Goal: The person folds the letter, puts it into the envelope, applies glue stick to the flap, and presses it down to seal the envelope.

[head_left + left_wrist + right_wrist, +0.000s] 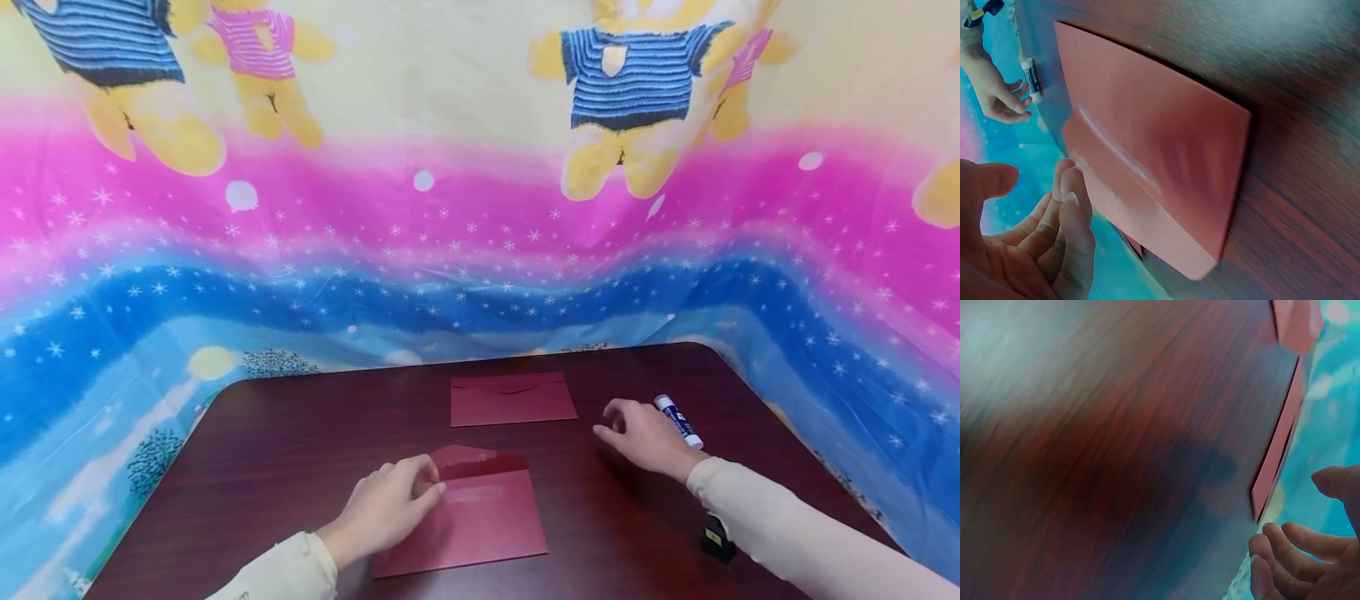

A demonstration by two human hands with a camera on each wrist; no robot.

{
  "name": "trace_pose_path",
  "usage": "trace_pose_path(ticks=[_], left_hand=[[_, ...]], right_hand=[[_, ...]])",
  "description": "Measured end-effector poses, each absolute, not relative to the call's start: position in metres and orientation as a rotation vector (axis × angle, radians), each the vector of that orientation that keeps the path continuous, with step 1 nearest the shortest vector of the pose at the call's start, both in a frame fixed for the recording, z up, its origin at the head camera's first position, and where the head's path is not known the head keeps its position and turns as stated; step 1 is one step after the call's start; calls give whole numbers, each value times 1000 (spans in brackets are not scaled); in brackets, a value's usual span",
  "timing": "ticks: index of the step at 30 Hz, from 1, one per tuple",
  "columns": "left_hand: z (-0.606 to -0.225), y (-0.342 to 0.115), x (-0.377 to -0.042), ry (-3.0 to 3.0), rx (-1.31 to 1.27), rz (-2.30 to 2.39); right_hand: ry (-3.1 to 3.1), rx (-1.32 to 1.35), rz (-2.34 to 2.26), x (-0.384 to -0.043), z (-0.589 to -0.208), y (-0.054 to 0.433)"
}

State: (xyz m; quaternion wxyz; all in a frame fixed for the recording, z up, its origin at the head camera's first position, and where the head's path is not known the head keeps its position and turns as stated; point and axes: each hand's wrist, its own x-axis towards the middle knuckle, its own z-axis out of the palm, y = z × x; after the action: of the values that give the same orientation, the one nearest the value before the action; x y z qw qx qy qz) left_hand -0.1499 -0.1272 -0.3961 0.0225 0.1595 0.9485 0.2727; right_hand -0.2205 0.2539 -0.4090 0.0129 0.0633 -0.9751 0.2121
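A red envelope (487,517) lies at the front of the table, its flap (480,463) raised on the far side. Across its upper part runs a pale, shiny glue-like streak (1116,150). Over the envelope's left part hovers my left hand (393,500), fingers loosely bent at the flap's edge, thumb spread away from them in the left wrist view. My right hand (647,435) is above the table to the right, holding nothing, its fingers loosely curved. Right behind it lies a white and blue glue stick (678,422).
Farther back on the dark wooden table (337,417) lies a second red envelope (513,400) with its flap folded down. A colourful cloth (450,208) with bears and snowflakes hangs around the table's back and sides. Beneath the right sleeve shows a small black device (717,540).
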Motion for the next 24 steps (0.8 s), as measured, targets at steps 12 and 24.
trace_pose_path(ticks=[12, 24], left_hand=[[-398, -102, -141, 2897, 676, 871], [-402, -87, -131, 2814, 697, 913]], right_hand=[[-3020, 144, 552, -227, -408, 309], [-2991, 116, 387, -232, -418, 341]])
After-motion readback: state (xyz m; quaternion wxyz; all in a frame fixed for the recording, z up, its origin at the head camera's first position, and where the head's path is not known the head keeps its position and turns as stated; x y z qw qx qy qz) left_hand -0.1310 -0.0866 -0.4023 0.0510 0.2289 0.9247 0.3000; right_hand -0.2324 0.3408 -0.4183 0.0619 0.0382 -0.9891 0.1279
